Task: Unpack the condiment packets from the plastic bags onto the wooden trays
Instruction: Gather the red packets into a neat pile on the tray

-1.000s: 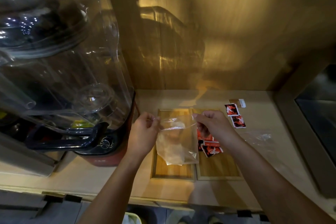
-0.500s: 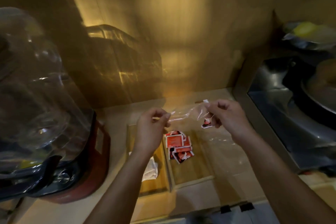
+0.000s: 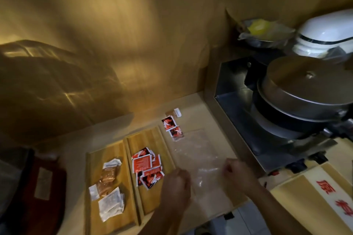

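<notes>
Clear plastic bag (image 3: pixel 205 171) pinched between both hands, low over the counter right of the red-packet tray (image 3: pixel 152 139).
Left hand (image 3: pixel 176 189) and right hand (image 3: pixel 238 174) each grip an edge; it looks empty, lowered since a second ago; two red packets (image 3: pixel 172 128) behind it sit off-tray, easily swept away; brown and white packets (image 3: pixel 108 187) fill the tray left.
</notes>
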Demonstrator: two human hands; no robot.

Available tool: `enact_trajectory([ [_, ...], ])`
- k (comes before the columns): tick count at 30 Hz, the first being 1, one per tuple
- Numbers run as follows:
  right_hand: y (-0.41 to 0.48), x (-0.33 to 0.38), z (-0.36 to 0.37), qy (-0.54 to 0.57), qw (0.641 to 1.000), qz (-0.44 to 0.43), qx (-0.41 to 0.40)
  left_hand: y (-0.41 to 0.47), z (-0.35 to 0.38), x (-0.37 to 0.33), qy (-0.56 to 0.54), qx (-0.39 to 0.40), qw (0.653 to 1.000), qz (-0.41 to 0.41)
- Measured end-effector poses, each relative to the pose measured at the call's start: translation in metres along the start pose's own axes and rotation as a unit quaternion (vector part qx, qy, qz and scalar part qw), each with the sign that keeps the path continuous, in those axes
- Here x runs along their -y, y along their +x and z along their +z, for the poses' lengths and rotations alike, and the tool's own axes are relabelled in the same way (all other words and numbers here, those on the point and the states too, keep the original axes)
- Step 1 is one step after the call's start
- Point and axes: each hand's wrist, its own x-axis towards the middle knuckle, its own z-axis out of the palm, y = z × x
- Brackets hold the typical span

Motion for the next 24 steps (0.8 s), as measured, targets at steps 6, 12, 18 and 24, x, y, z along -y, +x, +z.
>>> enact_trajectory([
  [6, 0.007, -0.014, 0.002, -0.083, 0.993, 0.012, 0.082, -0.004, 0.011, -0.012, 0.056, 0.036, 0.998, -0.008],
  [12, 0.028, 0.005, -0.027, -0.177, 0.972, -0.034, 0.15, 0.008, -0.011, -0.014, 0.048, 0.158, 0.984, -0.069],
  [18, 0.057, 0.032, -0.046, -0.189, 0.969, -0.067, 0.145, 0.033, -0.034, -0.018, 0.069, 0.191, 0.972, -0.119],
  [24, 0.094, 0.054, -0.055, -0.136, 0.976, -0.095, 0.143, 0.06, -0.062, -0.009, -0.02, 0.055, 0.986, -0.156],
])
